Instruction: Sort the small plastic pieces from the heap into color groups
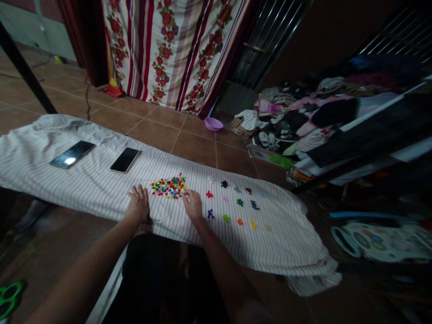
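Note:
A mixed pile of small coloured pieces (169,187) lies on the striped cloth (162,162). My left hand (138,203) rests on the cloth at the pile's left, fingers spread, holding nothing. At the pile's right edge is my right hand (192,204), its thumb and fingertips pinched together; whatever they hold is too small to make out. Farther right, small groups sorted by colour form rows, among them red (209,194), black (224,184), green (240,202), dark blue (210,213), orange (240,222) and yellow (253,224).
Two phones, one at far left (72,154) and one nearer the pile (125,160), lie on the cloth. Beyond are a purple basin (213,124) on the tiled floor, a flowered curtain (165,54) and a heap of clothes (303,112).

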`<state>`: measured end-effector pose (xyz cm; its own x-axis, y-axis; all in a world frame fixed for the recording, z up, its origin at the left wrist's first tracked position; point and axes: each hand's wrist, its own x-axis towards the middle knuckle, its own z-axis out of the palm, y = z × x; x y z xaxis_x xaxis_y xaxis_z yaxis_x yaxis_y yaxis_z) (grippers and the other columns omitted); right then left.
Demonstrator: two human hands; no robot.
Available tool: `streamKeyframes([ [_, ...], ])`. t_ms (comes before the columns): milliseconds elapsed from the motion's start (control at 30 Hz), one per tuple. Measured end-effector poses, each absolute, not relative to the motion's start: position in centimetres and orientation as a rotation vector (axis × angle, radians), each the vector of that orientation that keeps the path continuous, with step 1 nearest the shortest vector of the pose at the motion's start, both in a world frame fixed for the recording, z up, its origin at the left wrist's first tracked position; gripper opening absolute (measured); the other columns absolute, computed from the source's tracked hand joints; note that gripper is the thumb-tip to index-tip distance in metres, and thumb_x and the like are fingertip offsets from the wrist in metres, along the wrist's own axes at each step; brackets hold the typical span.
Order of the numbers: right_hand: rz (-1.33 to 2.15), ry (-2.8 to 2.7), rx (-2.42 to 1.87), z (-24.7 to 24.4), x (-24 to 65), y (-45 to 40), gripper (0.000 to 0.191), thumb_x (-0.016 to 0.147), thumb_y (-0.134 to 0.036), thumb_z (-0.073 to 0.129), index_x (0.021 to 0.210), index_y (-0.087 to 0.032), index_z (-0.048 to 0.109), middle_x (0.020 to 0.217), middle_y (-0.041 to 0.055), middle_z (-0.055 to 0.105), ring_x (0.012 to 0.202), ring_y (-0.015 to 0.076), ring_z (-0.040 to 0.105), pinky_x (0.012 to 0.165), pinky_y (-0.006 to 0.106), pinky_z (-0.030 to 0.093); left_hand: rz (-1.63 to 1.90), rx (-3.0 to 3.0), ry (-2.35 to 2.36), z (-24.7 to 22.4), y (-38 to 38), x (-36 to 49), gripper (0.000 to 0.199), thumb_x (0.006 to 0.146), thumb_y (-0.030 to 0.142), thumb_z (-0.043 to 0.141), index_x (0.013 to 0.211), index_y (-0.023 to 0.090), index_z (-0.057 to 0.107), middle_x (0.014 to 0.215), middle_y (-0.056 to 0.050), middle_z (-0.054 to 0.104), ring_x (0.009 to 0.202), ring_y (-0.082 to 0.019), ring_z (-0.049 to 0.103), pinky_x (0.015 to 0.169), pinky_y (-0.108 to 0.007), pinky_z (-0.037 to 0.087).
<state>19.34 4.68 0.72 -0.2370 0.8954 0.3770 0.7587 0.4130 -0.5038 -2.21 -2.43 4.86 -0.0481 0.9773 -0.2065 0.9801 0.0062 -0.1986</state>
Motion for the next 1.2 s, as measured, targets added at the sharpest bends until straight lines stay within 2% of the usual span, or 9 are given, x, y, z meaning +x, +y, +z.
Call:
streamKeyframes([
  [233, 0.308, -2.039, -1.360, 0.7, 20.5, 3.7, 0.017, 0.084, -0.016, 0.049, 0.090, -0.021, 0.063, 0.088, 0.0048, 0.066, 0.086, 0.0193, 0.058, 0.082, 0.030, 0.045, -0.562, 2.172, 2.232, 4.7, -2.4, -2.3, 0.123, 0.056, 0.064, 0.071, 0.143, -0.011, 0.025, 0.146, -0.043, 0.018, 0.134, -0.061, 0.020, 0.100, -0.064, 0.029],
  [633, 0.217, -1.968, -1.450, 0.7, 24.1, 4.3, 0.030, 0.082, -0.011, 0.046, 0.093, -0.021, 0.071, 0.094, 0.0061, 0.067, 0.093, 0.0205, 0.056, 0.088, 0.035, 0.045, -0.557, 2.206, 2.242, 5.3, -2.7, -2.2, 0.114, 0.059, 0.056, 0.071, 0.141, -0.011, 0.029, 0.145, -0.042, 0.021, 0.132, -0.060, 0.025, 0.098, -0.063, 0.032],
  [767, 0.219, -1.915, -1.450, 0.8, 25.4, 4.7, 0.033, 0.083, -0.010, 0.043, 0.092, -0.022, 0.073, 0.096, 0.0062, 0.068, 0.097, 0.0202, 0.057, 0.091, 0.035, 0.046, -0.543, 2.205, 2.236, 4.9, -2.6, -2.3, 0.118, 0.056, 0.058, 0.072, 0.141, -0.012, 0.029, 0.145, -0.043, 0.021, 0.132, -0.061, 0.025, 0.098, -0.064, 0.031],
  [1000, 0.172, -1.802, -1.558, 1.5, 27.4, 5.2, 0.033, 0.083, -0.013, 0.043, 0.097, -0.021, 0.072, 0.098, 0.0076, 0.069, 0.096, 0.0202, 0.060, 0.089, 0.034, 0.047, -0.583, 2.207, 2.238, 4.8, -2.5, -2.3, 0.127, 0.053, 0.064, 0.073, 0.141, -0.013, 0.026, 0.144, -0.044, 0.020, 0.132, -0.062, 0.024, 0.097, -0.064, 0.031],
  [1200, 0.140, -1.731, -1.609, 1.8, 29.0, 5.9, 0.033, 0.083, -0.013, 0.041, 0.094, -0.020, 0.071, 0.098, 0.0077, 0.070, 0.092, 0.0205, 0.060, 0.087, 0.034, 0.046, -0.587, 2.213, 2.233, 5.4, -2.7, -2.1, 0.121, 0.057, 0.063, 0.069, 0.141, -0.013, 0.027, 0.145, -0.043, 0.022, 0.132, -0.061, 0.026, 0.097, -0.063, 0.033],
])
